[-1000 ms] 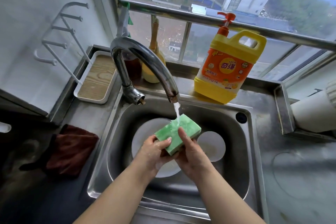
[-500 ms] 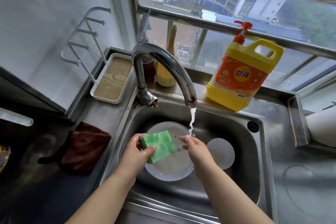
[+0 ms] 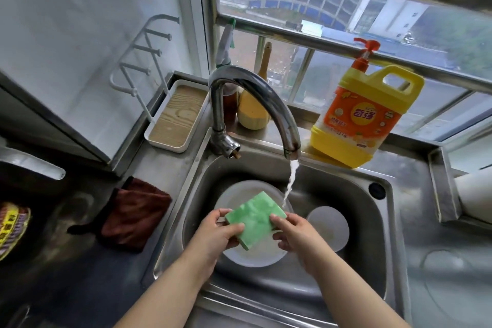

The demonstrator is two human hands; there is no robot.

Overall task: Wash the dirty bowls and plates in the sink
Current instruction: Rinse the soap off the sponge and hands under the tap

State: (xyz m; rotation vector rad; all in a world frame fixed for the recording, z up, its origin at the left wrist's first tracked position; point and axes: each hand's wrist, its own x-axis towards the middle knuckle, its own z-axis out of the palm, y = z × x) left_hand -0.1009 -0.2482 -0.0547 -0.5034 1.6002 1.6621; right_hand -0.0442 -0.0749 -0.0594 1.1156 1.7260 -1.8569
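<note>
A green sponge is held over the sink by both hands. The left hand is curled round its left edge, thumb on top; the right hand grips its right edge with bent fingers. Both forearms are extended forward from the lower frame. Water is run from the faucet beside the sponge. A large plate and a smaller dish are seen lying in the basin below.
</note>
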